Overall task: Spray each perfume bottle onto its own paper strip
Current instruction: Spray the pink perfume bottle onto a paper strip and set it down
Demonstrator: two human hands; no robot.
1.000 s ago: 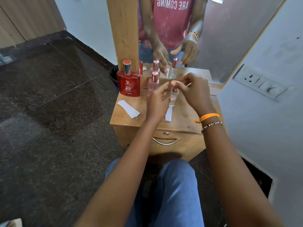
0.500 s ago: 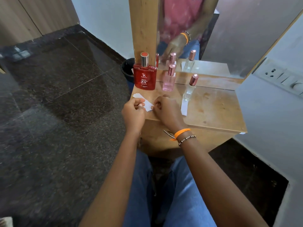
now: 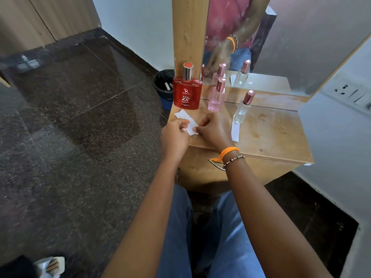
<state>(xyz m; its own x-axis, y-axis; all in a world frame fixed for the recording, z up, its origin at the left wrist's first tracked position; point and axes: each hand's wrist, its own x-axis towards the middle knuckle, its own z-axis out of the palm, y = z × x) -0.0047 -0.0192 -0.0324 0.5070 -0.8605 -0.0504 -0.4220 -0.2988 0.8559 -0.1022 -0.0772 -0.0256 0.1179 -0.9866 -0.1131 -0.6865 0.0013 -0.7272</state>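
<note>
At the front left corner of a small wooden dressing table (image 3: pixel 269 135), both hands met over one white paper strip (image 3: pixel 185 120). That strip lay slanted on the tabletop, its far end pointing toward the back left corner. The left hand (image 3: pixel 175 135) had its fingers curled, thumb and fingertips pinching the strip's left side. The right hand (image 3: pixel 213 130), wearing an orange thread band (image 3: pixel 229 152) and a beaded bracelet (image 3: pixel 233 160) at the wrist, curled its fingers too and pinched the near end of the same strip.

Along the back edge, from left to right, three perfume bottles stood upright. A squat red bottle (image 3: pixel 187 93) with a silver neck and red cap stood nearest the back left corner, just beyond the strip's far end. A slim pink bottle (image 3: pixel 216 98) with a rose-gold cap stood just beside it. A slim clear bottle (image 3: pixel 242 110) with a rose-gold cap stood further right and slightly nearer the front. A second paper strip (image 3: pixel 235 131) lay flat just in front of the clear bottle, touching its base, running toward the front edge.

Behind the bottles a mirror (image 3: pixel 281 47) rose from the back edge, doubling the bottles. A dark waste bin (image 3: pixel 163 83) sat on the floor past the left edge.
</note>
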